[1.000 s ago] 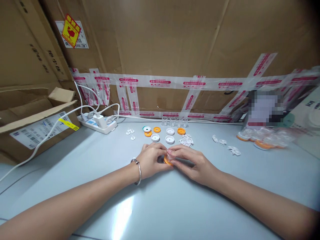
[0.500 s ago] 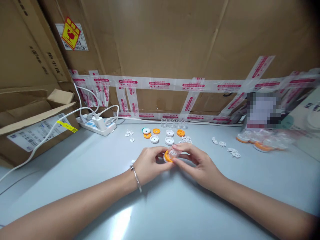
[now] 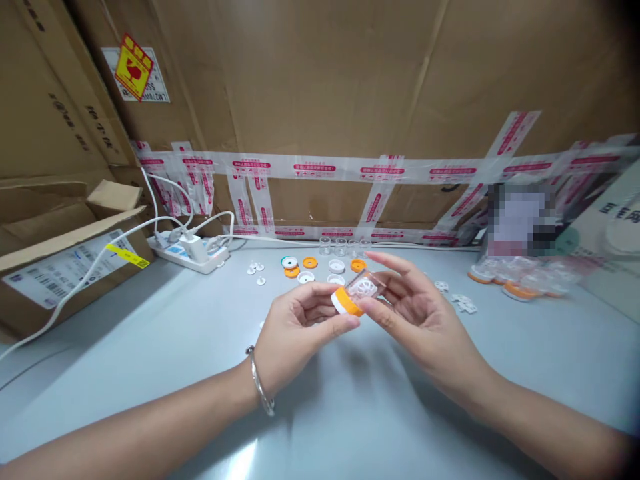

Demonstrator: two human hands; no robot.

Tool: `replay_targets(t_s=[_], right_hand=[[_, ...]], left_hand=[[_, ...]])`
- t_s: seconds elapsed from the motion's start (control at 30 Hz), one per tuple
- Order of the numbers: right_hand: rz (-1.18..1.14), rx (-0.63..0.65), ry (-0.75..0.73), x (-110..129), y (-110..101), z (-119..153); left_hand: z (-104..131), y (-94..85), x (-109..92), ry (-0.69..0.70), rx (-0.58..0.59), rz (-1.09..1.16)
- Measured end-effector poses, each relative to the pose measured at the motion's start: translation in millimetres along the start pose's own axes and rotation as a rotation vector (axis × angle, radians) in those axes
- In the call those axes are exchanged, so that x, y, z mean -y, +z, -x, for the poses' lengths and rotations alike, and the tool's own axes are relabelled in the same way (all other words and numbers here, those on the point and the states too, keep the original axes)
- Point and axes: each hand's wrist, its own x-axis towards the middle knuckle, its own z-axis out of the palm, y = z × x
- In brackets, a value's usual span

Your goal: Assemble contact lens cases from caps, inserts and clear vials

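A small clear plastic jar [image 3: 364,285] with an orange and white base is tilted above the table, with white openwork pieces showing inside. My left hand [image 3: 305,327] is closed round the orange and white end. My right hand [image 3: 415,313] has its thumb against the orange rim and its other fingers behind the clear part, while the index finger is raised. Beyond my hands lie white rings [image 3: 337,266] and orange rings [image 3: 310,263]. Several clear cups [image 3: 341,246] stand in a row behind them.
Small white pegs [image 3: 261,281] lie to the left, and flat white pieces [image 3: 464,303] to the right. Clear jars with orange bases [image 3: 523,291] are grouped far right. A power strip [image 3: 200,257] with cables and an open carton [image 3: 70,247] sit left. Large cardboard [image 3: 310,80] stands behind.
My hands have lifted the jar nearer and slightly right, tilting its clear end to the right. My right index finger has come off the jar, so more of its inside shows.
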Motion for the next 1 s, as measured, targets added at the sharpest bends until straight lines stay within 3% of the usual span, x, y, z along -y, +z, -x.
replay_targets(t_s=[0.4, 0.57, 0.77, 0.9, 1.0], right_hand=[[0.285, 0.106, -0.08, 10.3, -14.7, -1.7], [0.466, 0.187, -0.181, 12.2, -20.8, -6.9], [0.425, 0.239, -0.152, 12.3, -24.1, -11.3], [0.385, 0.257, -0.087, 13.6, -24.9, -12.7], [0.397, 0.266, -0.042, 14.6, -23.1, -13.0]], left_hand=[[-1.5, -5.8, -4.0, -0.023, 0.177, -0.005], [0.1, -4.9, -3.8, -0.038, 0.185, -0.049], [-1.0, -5.8, -2.8, -0.049, 0.23, -0.05], [-2.4, -5.3, -2.6, -0.025, 0.21, -0.076], [-1.7, -4.6, -0.8, 0.092, 0.112, -0.174]])
